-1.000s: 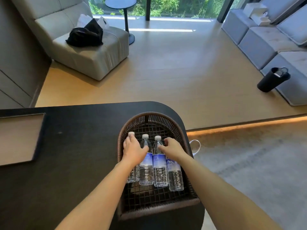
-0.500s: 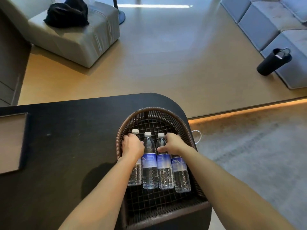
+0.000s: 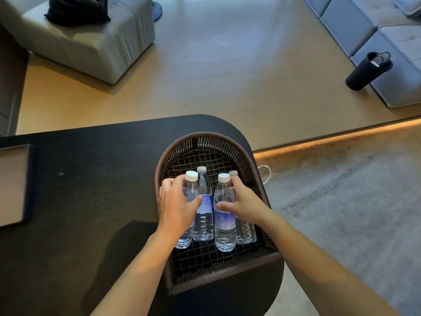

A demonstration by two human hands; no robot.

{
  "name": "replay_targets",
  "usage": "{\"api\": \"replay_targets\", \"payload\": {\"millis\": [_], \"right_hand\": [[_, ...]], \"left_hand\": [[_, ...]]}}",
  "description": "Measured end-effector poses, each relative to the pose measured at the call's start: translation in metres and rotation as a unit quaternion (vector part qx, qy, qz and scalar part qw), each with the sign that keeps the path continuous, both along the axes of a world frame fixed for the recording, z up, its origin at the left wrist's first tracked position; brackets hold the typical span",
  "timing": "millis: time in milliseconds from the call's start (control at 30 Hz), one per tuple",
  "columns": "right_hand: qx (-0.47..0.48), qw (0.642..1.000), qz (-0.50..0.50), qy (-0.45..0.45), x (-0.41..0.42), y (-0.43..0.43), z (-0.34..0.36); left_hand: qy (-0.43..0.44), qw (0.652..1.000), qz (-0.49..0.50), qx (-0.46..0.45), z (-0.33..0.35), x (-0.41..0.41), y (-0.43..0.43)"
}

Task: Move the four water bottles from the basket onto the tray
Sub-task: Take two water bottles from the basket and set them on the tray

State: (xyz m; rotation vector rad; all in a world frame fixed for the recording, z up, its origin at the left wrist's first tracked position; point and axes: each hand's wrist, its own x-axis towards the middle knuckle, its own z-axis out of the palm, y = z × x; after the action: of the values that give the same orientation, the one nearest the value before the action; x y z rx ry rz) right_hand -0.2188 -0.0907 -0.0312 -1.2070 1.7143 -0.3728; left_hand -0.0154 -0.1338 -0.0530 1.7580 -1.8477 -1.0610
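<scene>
Left hand (image 3: 176, 207): wrapped around the leftmost water bottle (image 3: 188, 190), thumb across its front, fingers behind it
Right hand (image 3: 242, 202): closed around the third water bottle (image 3: 224, 226), thumb on the label, forefinger stretched up beside the neck
Leftmost water bottle: its white cap stands nearer the camera than its neighbour's, base over the basket mesh; whether it is lifted clear I cannot tell
Second water bottle (image 3: 203, 208): lies on the basket floor between the two held ones, touching both, no hand on it
Fourth water bottle (image 3: 245, 230): at the right of the row, partly hidden behind the right hand, its cap showing by the forefinger
Basket (image 3: 205, 136): dark brown woven, arched far rim, wire mesh floor, sitting at the rounded right end of the counter (image 3: 91, 179); all four bottles are inside it
Tray (image 3: 12, 183): flat, pale inside with a dark edge, at the far left of the counter, cut off by the frame, well apart from the basket
Beyond the counter: wooden floor, grey armchair (image 3: 91, 42) with a black bag (image 3: 75, 10) on it, grey sofa (image 3: 376, 30), dark cylinder (image 3: 366, 71) with a handle leaning on the sofa
</scene>
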Motion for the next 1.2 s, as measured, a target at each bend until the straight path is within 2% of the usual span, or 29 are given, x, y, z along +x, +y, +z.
{"api": "replay_targets", "payload": {"millis": [167, 433, 833, 1000, 1100, 1200], "right_hand": [[-0.045, 0.999, -0.014, -0.026, 0.005, 0.037, 0.001], [-0.175, 0.980, -0.093, 0.008, 0.027, 0.085, -0.005], [-0.322, 0.937, -0.127, 0.054, 0.070, 0.149, 0.062], [-0.381, 0.913, -0.130, 0.064, 0.111, 0.185, 0.086], [-0.389, 0.913, -0.123, 0.016, 0.140, 0.202, 0.098], [-0.382, 0.918, -0.106, 0.011, 0.172, 0.207, 0.110]], "left_hand": [[0.035, 0.998, -0.043, 0.018, 0.021, 0.019, 0.033], [-0.002, 0.997, -0.079, -0.005, 0.038, 0.031, 0.059], [0.049, 0.989, -0.065, -0.120, 0.100, 0.071, 0.123], [0.082, 0.988, -0.027, -0.130, 0.128, 0.112, 0.166], [0.073, 0.984, -0.020, -0.164, 0.140, 0.145, 0.189], [0.069, 0.982, -0.005, -0.173, 0.149, 0.182, 0.206]]}}
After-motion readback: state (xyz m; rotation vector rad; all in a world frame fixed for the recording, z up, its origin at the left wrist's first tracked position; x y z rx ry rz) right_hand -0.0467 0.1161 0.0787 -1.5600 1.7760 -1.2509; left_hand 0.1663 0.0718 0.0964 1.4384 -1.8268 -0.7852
